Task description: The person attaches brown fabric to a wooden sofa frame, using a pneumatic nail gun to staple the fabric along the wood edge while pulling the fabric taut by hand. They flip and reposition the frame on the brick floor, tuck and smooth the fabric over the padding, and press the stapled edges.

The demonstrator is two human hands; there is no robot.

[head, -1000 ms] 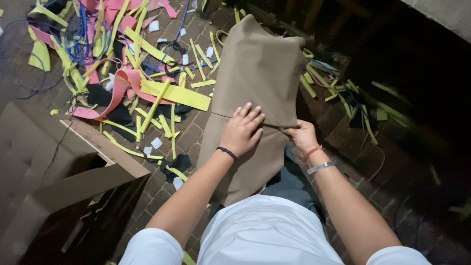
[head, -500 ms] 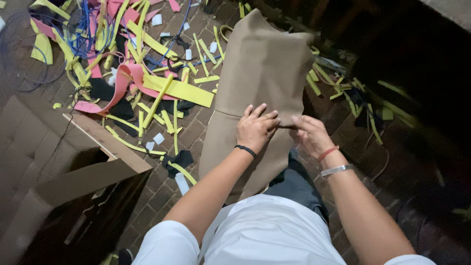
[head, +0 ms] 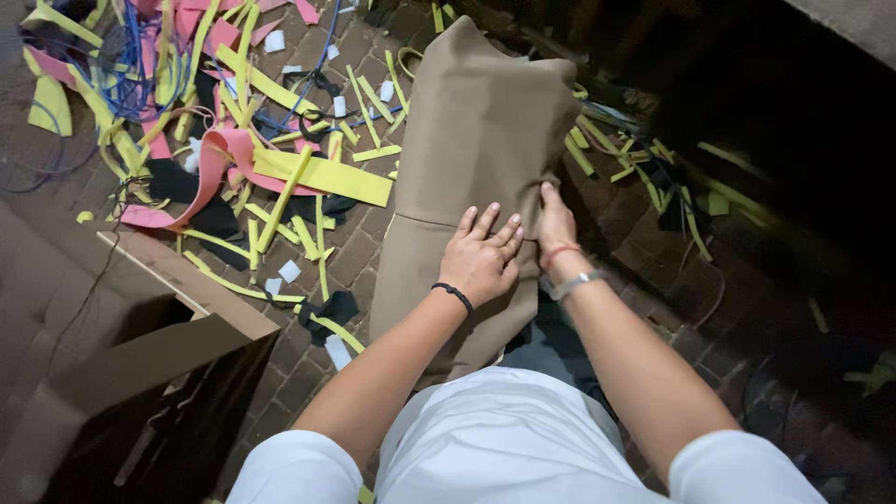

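head view: both hands, left [head: 483, 259] and right [head: 557, 227], press tan fabric [head: 476, 140]; yellow scraps [head: 322, 175] surround it.

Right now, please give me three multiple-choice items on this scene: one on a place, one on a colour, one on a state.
1. Where does the open cardboard box stand?
A. on the person's left
B. on the person's right
C. on top of the fabric

2. What colour is the big fabric sheet?
A. blue
B. brown
C. white

3. How is the left hand on the sheet?
A. closed in a fist
B. lifted clear of it
C. flat, fingers spread

Key: 1 A, the box fills the lower left corner. 2 B, the sheet is tan-brown against the yellow strips and pink scraps. 3 C, the palm lies on the sheet, while the right hand grips its edge.
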